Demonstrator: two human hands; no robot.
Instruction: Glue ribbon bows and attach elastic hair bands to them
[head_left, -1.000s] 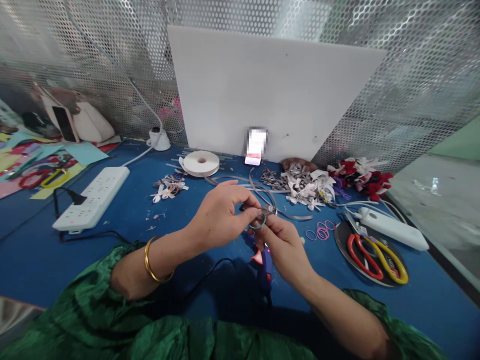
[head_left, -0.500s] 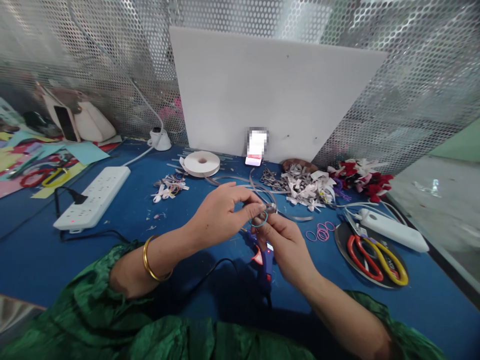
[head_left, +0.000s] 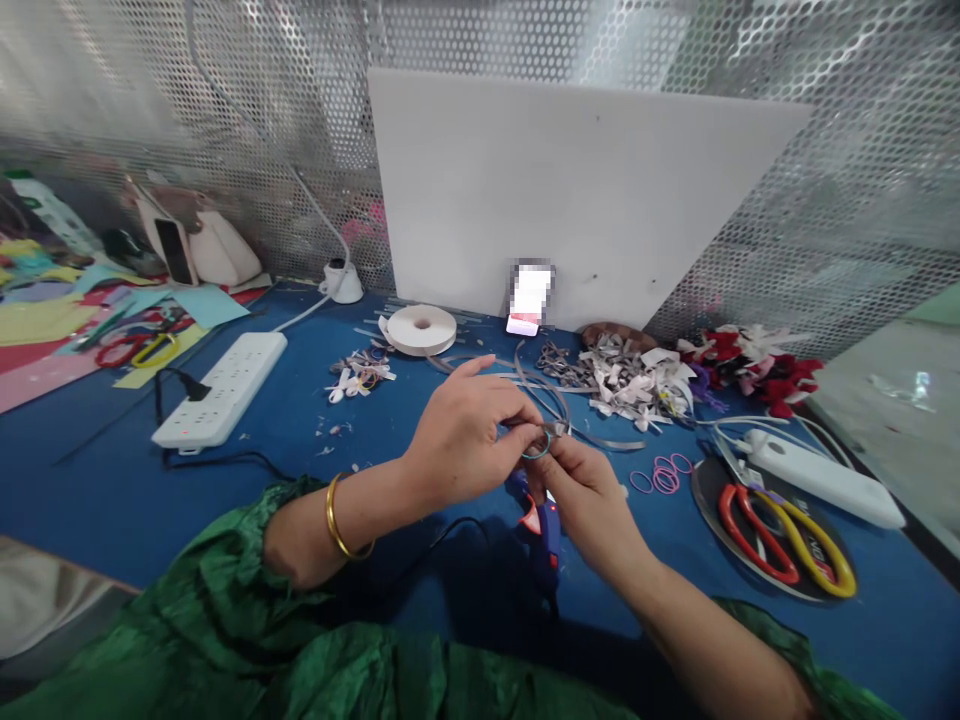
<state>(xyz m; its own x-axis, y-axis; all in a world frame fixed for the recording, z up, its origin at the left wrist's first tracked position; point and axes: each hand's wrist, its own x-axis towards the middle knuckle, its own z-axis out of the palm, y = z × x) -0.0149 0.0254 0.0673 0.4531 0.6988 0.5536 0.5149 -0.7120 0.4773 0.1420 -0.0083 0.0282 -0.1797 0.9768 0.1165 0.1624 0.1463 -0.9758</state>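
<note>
My left hand and my right hand meet over the middle of the table, thumbs and fingers pinched together. Between their fingertips is a thin teal hair tie with a small piece of grey ribbon at it. Fingers hide most of the ribbon, so how it is joined to the tie cannot be seen. Just below my hands a blue glue gun with an orange trigger lies on the table, partly covered by my right hand.
Behind my hands are a white ribbon roll, grey ribbon bows and a lit phone against a white board. Pink hair ties and red-and-yellow scissors lie right. A power strip sits left.
The view has turned slightly left, so everything appears farther right. My fingers have closed in around the grey ribbon, which shows less now; both hands still hold the teal hair tie.
</note>
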